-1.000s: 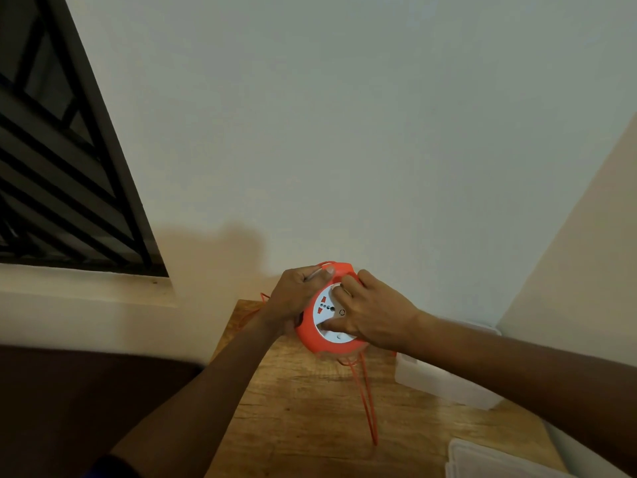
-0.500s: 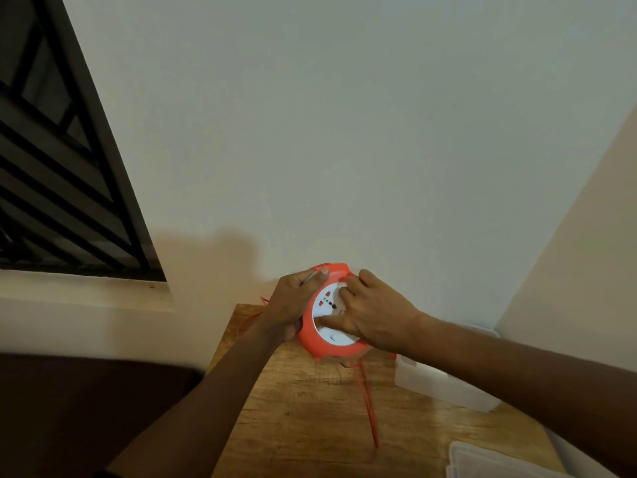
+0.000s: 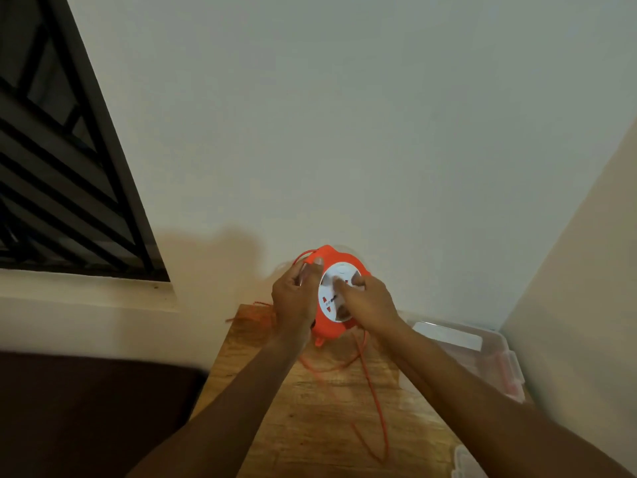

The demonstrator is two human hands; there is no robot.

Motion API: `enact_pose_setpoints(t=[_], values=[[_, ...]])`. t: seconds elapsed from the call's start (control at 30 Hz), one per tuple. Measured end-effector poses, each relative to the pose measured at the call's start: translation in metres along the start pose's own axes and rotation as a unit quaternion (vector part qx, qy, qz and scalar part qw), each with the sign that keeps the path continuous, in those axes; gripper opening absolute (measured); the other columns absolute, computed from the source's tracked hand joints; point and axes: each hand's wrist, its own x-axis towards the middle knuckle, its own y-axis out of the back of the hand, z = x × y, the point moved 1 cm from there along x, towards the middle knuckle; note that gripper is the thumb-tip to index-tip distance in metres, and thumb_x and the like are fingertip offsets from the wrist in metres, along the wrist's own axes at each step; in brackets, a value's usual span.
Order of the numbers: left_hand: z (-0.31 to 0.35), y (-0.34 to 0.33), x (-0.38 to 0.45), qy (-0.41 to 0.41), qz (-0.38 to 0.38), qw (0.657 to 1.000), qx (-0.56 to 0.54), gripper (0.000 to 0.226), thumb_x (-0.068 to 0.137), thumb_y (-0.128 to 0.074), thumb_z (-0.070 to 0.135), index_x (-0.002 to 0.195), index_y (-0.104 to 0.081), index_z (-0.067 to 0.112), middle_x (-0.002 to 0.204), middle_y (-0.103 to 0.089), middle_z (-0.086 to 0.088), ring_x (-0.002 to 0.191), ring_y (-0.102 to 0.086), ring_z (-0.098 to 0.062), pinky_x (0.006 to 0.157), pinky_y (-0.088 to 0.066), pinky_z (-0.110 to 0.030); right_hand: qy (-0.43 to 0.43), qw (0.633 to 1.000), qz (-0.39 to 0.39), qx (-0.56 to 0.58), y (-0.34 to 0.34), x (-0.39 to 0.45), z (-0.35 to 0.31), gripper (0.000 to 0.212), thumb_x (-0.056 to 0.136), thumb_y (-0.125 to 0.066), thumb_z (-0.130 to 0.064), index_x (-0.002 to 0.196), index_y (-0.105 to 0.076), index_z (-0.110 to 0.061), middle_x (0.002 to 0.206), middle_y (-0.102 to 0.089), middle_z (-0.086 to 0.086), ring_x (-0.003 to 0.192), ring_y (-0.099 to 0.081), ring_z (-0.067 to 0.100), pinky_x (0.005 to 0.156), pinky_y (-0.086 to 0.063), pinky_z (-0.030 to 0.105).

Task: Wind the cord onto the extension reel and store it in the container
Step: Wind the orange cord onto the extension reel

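— Since a second ago, both hands have lifted the extension reel [image 3: 336, 298] higher against the wall, and more orange cord [image 3: 374, 401] now shows in a loose loop on the wooden table [image 3: 310, 426].

— How are the hands set?

— The left hand [image 3: 294, 298] is wrapped round the reel's left rim, thumb on top, closed on it. The right hand [image 3: 370, 303] lies across the white socket face, fingers bent and pressed onto it; whether it pinches a knob there I cannot tell, since the hand covers that part.

— Which way does the reel face?

— Its round white face is turned toward the camera, tilted a little leftward, the disc standing roughly upright above the table's far edge. The cord drops from under it and trails toward the near edge, its end blurred.

— And the container?

— The clear container [image 3: 496, 353] sits at the right, against the corner, well apart from the reel. A pale lid [image 3: 463, 465] is cut off at the bottom edge. Blurred orange strands lie left of the wrist.
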Motion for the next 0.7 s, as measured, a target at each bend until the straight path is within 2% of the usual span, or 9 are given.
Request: enact_pose_setpoints(t=[0.07, 0.1, 0.17, 0.23, 0.3, 0.37, 0.5, 0.6, 0.7], values=[[-0.004, 0.005, 0.002, 0.025, -0.005, 0.999, -0.018, 0.029, 0.098, -0.066, 0.039, 0.091, -0.074, 0.011, 0.078, -0.078, -0.007, 0.072, -0.077, -0.019, 0.055, -0.062, -0.025, -0.057, 0.993, -0.039, 0.092, 0.001, -0.002, -0.001, 0.04, 0.093, -0.056, -0.042, 0.119, -0.059, -0.013, 0.087, -0.076, 0.011, 0.061, -0.071, 0.012, 0.042, -0.046, 0.019], [-0.004, 0.007, 0.003, 0.036, -0.012, 0.999, -0.032, 0.028, 0.099, -0.066, 0.038, 0.091, -0.075, 0.013, 0.083, -0.079, -0.009, 0.075, -0.078, -0.021, 0.058, -0.064, -0.03, -0.055, 0.993, -0.057, 0.089, 0.002, -0.003, -0.001, 0.041, 0.092, -0.058, -0.038, 0.124, -0.057, -0.013, 0.087, -0.076, 0.01, 0.06, -0.07, 0.012, 0.039, -0.043, 0.018], [-0.002, 0.01, 0.003, 0.053, -0.022, 0.997, -0.058, 0.028, 0.1, -0.064, 0.036, 0.094, -0.076, 0.011, 0.087, -0.081, -0.01, 0.077, -0.079, -0.023, 0.058, -0.064, -0.033, 0.003, 0.997, -0.076, 0.012, 0.003, -0.006, -0.001, 0.057, 0.088, -0.066, -0.036, 0.138, -0.047, -0.016, 0.113, -0.07, 0.005, 0.081, -0.069, 0.014, 0.046, -0.044, 0.017], [0.002, 0.011, 0.002, 0.076, -0.024, 0.992, -0.1, 0.03, 0.102, -0.063, 0.033, 0.088, -0.076, 0.011, 0.082, -0.08, -0.008, 0.072, -0.079, -0.022, 0.056, -0.061, -0.03, 0.125, 0.979, -0.051, -0.15, 0.005, -0.01, 0.0, 0.062, 0.083, -0.069, -0.036, 0.137, -0.046, -0.018, 0.119, -0.066, -0.002, 0.098, -0.064, 0.017, 0.06, -0.045, 0.019], [0.005, 0.013, 0.004, 0.092, -0.026, 0.989, -0.111, 0.03, 0.102, -0.062, 0.033, 0.081, -0.076, 0.017, 0.077, -0.08, -0.005, 0.069, -0.078, -0.021, 0.053, -0.061, -0.029, 0.258, 0.912, -0.007, -0.318, 0.012, -0.014, -0.001, 0.052, 0.082, -0.066, -0.036, 0.13, -0.052, -0.022, 0.108, -0.071, -0.002, 0.094, -0.066, 0.021, 0.07, -0.051, 0.03], [0.007, 0.014, 0.005, 0.1, -0.036, 0.99, -0.094, 0.027, 0.102, -0.062, 0.034, 0.086, -0.077, 0.018, 0.084, -0.081, -0.007, 0.072, -0.078, -0.024, 0.055, -0.064, -0.032, 0.401, 0.798, 0.016, -0.45, 0.022, -0.015, -0.003, 0.035, 0.082, -0.067, -0.027, 0.116, -0.064, -0.022, 0.109, -0.069, 0.005, 0.088, -0.067, 0.028, 0.069, -0.053, 0.036], [0.008, 0.016, 0.005, 0.099, -0.091, 0.988, -0.08, 0.031, 0.102, -0.061, 0.035, 0.104, -0.076, 0.009, 0.095, -0.082, -0.011, 0.079, -0.08, -0.026, 0.061, -0.066, -0.035, 0.526, 0.631, -0.076, -0.565, 0.029, -0.016, -0.007, 0.024, 0.082, -0.071, -0.017, 0.105, -0.072, -0.025, 0.145, -0.047, 0.013, 0.112, -0.057, 0.035, 0.075, -0.055, 0.042], [0.006, 0.016, 0.007, 0.088, -0.133, 0.986, -0.049, 0.034, 0.101, -0.062, 0.035, 0.105, -0.075, 0.003, 0.096, -0.08, -0.017, 0.08, -0.079, -0.03, 0.067, -0.067, -0.04, 0.523, 0.588, -0.118, -0.606, 0.033, -0.014, -0.008, 0.029, 0.092, -0.06, -0.021, 0.118, -0.067, -0.032, 0.157, -0.028, 0.011, 0.125, -0.045, 0.038, 0.088, -0.049, 0.047], [0.003, 0.018, 0.011, 0.065, -0.154, 0.986, -0.016, 0.032, 0.099, -0.065, 0.035, 0.098, -0.076, 0.005, 0.09, -0.08, -0.017, 0.074, -0.078, -0.027, 0.061, -0.064, -0.033, 0.512, 0.546, -0.124, -0.651, 0.033, -0.012, -0.005, 0.044, 0.093, -0.062, -0.033, 0.135, -0.052, -0.038, 0.158, -0.024, 0.014, 0.13, -0.038, 0.041, 0.1, -0.04, 0.052]])
